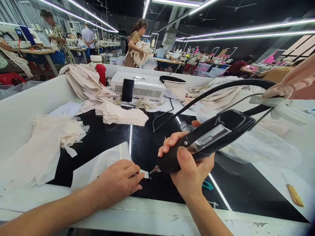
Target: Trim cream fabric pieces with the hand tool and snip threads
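My right hand (187, 164) is closed around a black corded hand tool (211, 136), its metal tip pointing down-left at a corner of white fabric. My left hand (118, 182) lies flat on that white fabric piece (98, 165), fingers together, pressing its edge onto the black table top (147, 144). The tool's tip sits just to the right of my left fingertips. A thick black cable (221, 88) arcs up and to the right from the tool.
Cream fabric piles (86, 82) lie at left and behind. A white box machine (145, 86) with a black phone (128, 90) and a red bottle (101, 73) stand at the back. A wooden-handled tool (294, 195) lies at right. People work in the background.
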### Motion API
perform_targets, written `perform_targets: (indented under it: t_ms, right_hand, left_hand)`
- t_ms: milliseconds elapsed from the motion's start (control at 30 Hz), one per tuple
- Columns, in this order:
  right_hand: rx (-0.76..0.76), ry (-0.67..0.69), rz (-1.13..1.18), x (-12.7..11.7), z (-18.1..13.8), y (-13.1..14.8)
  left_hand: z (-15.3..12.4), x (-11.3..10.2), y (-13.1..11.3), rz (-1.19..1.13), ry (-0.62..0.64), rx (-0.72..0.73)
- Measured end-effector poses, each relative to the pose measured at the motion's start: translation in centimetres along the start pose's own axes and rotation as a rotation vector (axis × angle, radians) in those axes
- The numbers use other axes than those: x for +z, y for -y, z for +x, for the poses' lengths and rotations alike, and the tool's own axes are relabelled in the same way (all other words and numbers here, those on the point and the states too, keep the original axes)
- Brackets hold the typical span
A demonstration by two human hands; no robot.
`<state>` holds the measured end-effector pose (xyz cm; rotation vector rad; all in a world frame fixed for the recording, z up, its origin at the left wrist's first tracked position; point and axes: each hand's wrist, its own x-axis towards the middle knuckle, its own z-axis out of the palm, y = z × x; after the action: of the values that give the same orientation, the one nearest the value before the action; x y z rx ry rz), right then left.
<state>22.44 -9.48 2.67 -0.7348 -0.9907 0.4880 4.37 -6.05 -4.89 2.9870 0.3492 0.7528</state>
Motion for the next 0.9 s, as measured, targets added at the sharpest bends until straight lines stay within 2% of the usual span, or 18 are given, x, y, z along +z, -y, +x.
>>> perform_targets:
  t_ms: [900]
  right_hand:
    - [0.027, 0.013, 0.006, 0.25, -0.39, -0.04]
  left_hand:
    - [-0.23, -0.01, -0.53, 0.051, 0.004, 0.006]
